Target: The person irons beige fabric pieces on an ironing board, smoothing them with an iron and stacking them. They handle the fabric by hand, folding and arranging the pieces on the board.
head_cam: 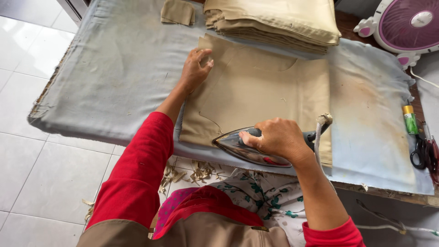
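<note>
From my remote seat this reads as a small tailoring or garment workshop. I see a wooden work table (388,194) padded with a scorched, stained pale blue ironing cloth (114,68), a stack of folded khaki fabric pieces (274,20) at its far edge, and a cut khaki panel (260,87) spread flat under a steel iron (242,148). Black-handled scissors (418,153) and a small green tube (410,120) lie at the table's right side. Fabric offcuts (192,173) litter the white tiled floor (41,183), and a pink desk fan (407,23) stands in the corner.
</note>
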